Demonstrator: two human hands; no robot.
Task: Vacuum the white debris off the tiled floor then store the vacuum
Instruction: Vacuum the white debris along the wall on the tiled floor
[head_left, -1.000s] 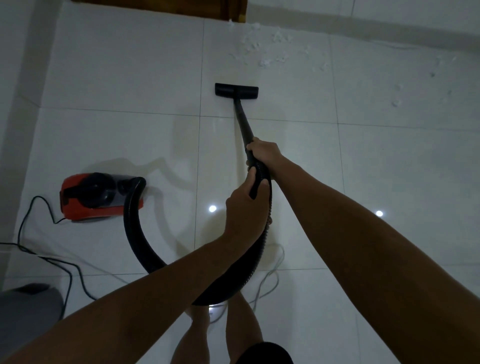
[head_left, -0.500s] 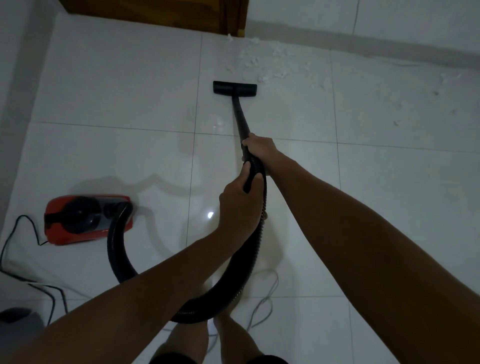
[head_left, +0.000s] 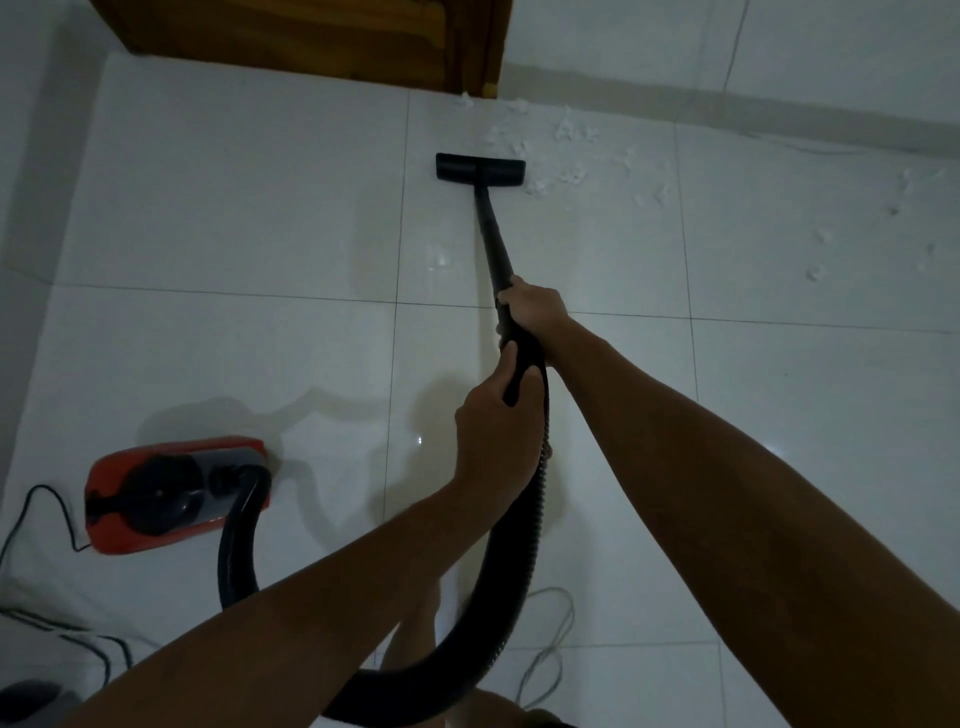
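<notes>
Dim room, white tiled floor (head_left: 234, 218). Both hands on the black vacuum wand (head_left: 491, 234), arms stretched forward.

Right hand (head_left: 535, 309): farther up the wand, fingers curled round the tube, grasping it firmly. Left hand (head_left: 493, 421): nearer the body, wrapped round the bent handle end where the wand meets the hose, thumb lying along the top. Both grips closed on the wand.

Floor nozzle (head_left: 480, 168): flat, black, wide bar, lying on the tile at the far end of the wand, just short of the far wall. Its right end touches the edge of the white debris (head_left: 566, 150).

Debris: small fluffy white bits, thickest far and just right of the nozzle, near the foot of the wooden door frame (head_left: 467, 47). A thinner scatter sits well apart at far right (head_left: 818, 270).

Hose (head_left: 519, 571): thick, ribbed, black. Loops down from the handle, passes under the left forearm, curves back up to the canister.

Vacuum canister (head_left: 171, 493): red body, black top, on the floor near left. Black power cord (head_left: 31, 509) trails from its left side toward the near-left corner. A pale thin cable (head_left: 550, 639) lies looped on the tile near the person's legs.
</notes>
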